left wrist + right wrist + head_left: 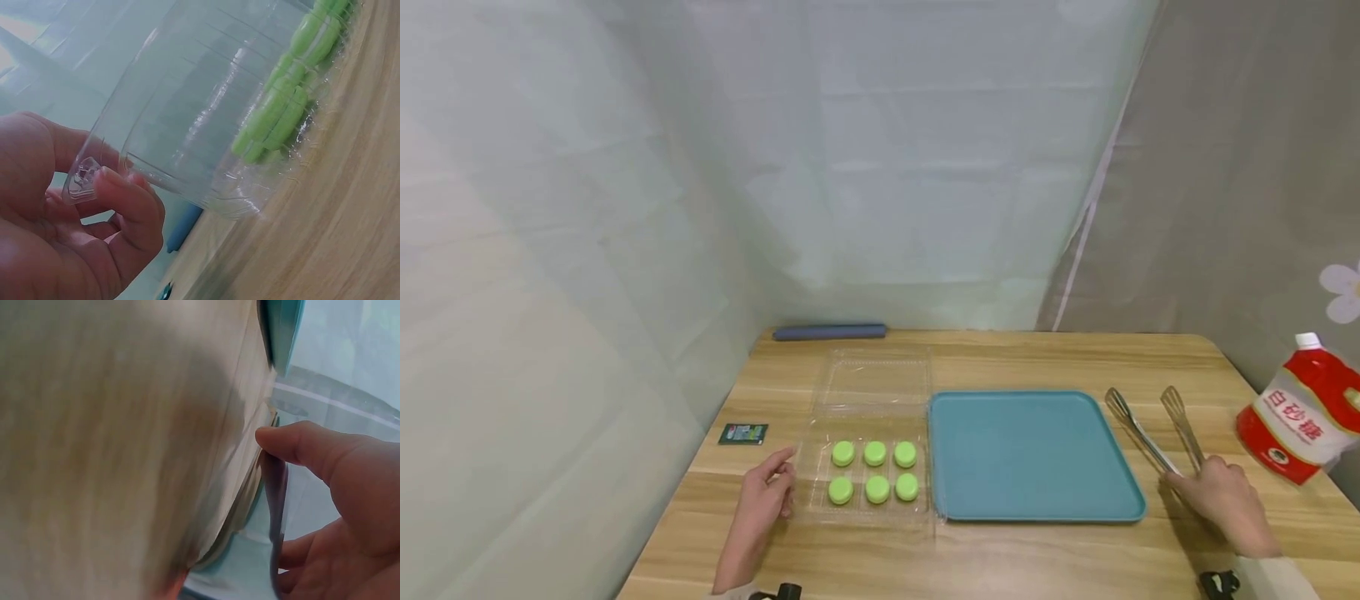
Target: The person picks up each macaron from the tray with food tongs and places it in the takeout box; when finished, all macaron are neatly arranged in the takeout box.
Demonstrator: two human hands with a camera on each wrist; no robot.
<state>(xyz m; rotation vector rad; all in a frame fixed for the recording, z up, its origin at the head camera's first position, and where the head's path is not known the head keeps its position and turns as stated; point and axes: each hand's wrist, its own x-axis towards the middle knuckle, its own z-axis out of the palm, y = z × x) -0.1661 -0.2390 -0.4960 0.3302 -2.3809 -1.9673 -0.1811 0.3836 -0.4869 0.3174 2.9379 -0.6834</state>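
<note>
A clear plastic box (919,521) lies with its lid (876,383) folded back, holding several green macarons (877,489) in two rows. My left hand (765,492) is at the box's left side; in the left wrist view its thumb and curled fingers (134,212) pinch the rim near a corner. At the right, my right hand (1225,502) grips metal tongs (1152,447) by the closed end, with their slotted tips spread apart and pointing away. In the right wrist view, the thumb (290,442) presses one arm of the tongs.
A blue tray (1037,457) lies between the box and the tongs. A red-and-white sugar bag (1300,417) stands at the right edge. A small dark green packet (743,433) lies at the left, and a blue-grey roll (829,332) along the back edge. Fabric curtains (925,167) surround the table.
</note>
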